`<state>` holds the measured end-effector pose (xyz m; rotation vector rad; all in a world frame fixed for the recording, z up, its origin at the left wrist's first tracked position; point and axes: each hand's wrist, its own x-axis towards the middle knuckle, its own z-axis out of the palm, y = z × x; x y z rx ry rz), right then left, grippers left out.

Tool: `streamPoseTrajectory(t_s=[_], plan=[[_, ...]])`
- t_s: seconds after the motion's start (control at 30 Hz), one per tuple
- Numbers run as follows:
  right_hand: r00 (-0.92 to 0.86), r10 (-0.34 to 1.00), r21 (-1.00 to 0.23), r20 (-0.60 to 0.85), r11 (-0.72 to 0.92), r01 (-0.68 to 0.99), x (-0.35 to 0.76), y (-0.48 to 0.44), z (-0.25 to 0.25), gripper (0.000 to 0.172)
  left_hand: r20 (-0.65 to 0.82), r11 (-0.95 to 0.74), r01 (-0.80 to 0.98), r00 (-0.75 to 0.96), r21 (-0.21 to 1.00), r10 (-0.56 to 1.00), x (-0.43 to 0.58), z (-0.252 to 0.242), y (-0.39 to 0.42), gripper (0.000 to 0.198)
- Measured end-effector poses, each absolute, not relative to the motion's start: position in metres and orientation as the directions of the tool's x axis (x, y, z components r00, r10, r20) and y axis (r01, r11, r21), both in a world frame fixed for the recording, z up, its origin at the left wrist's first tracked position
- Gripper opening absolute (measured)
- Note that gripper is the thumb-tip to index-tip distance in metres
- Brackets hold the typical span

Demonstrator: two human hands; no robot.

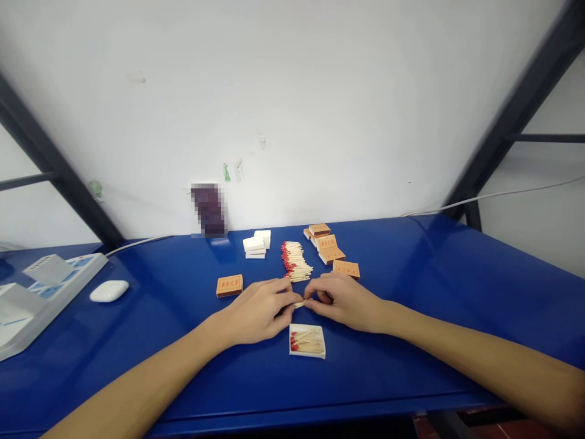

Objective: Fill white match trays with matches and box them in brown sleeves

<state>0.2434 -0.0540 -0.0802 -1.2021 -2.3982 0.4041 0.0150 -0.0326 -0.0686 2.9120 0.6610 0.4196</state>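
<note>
1. The open white cardboard tray (307, 341), partly filled with red-tipped matches, lies flat on the blue surface (411, 341) and serves as the landmark here.
2. Just beyond the tray, the left hand (256, 311) and right hand (342, 302) meet. Both are curled nearly closed, their fingertips pinching the small bundle of pale wooden matchsticks (299, 303) from either end, low over the surface.
3. Beyond the tray and past the hands lies the loose pile of red-tipped matches (296, 261). The hands sit between it and the tray.
4. Beyond the tray and to its right, a single flat orange matchbox sleeve (346, 268) lies just behind the right hand. A cluster of orange matchbox sleeves (326, 241) sits further back.
5. Beyond the tray and to its left, another orange matchbox (229, 285) lies near the left hand's knuckles.
6. Further back from the tray, a small stack of white cardboard trays (256, 245) sits just left of the loose pile.
7. Far left of the tray are a white rounded plastic case (109, 291) and a white-and-blue power strip (27, 299).
8. Both forearms frame the tray, one on each side.
</note>
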Motion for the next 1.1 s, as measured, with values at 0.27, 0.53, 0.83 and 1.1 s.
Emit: streamPoseTrajectory(t_s=[0.27,0.53,0.83,1.1], plan=[[-0.532,0.809,-0.434,0.248,0.584,0.686,0.2429,-0.0551,-0.0783,0.009,0.222,-0.897,0.39,0.874,0.211,0.432,0.0151,-0.0659,-0.0326,0.027],[-0.53,0.805,-0.442,0.267,0.591,0.675,0.2435,-0.0532,-0.0822,0.011,0.202,-0.895,0.381,0.881,0.232,0.427,0.0146,-0.0637,-0.0326,0.028],[-0.512,0.8,-0.449,0.312,0.599,0.662,0.245,-0.0534,-0.0845,0.01,0.187,-0.878,0.41,0.869,0.248,0.459,0.0149,-0.0647,-0.0316,0.026],[-0.506,0.793,-0.471,0.341,0.609,0.638,0.2453,-0.0548,-0.085,0.012,0.208,-0.83,0.509,0.807,0.229,0.553,0.0165,-0.066,-0.0323,0.016]])
